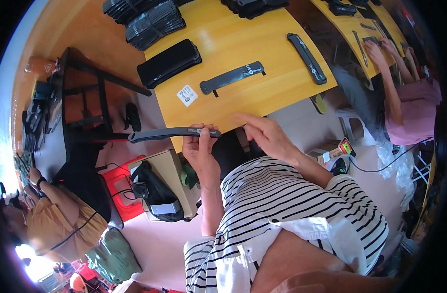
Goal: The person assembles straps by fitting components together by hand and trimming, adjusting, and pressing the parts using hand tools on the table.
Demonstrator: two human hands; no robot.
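Along the near edge of the desk [248, 103], the left hand [202, 152] pinches one end of a dark strap [160, 133], which juts leftward unsupported; the right hand [270, 139], loosely open, looks empty. Held only there, the strap could tip or slip.

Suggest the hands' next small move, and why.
Probably bring the right hand to the strap: that hand looks empty, while the left hand alone grips the strap near one end, the other jutting past the table.
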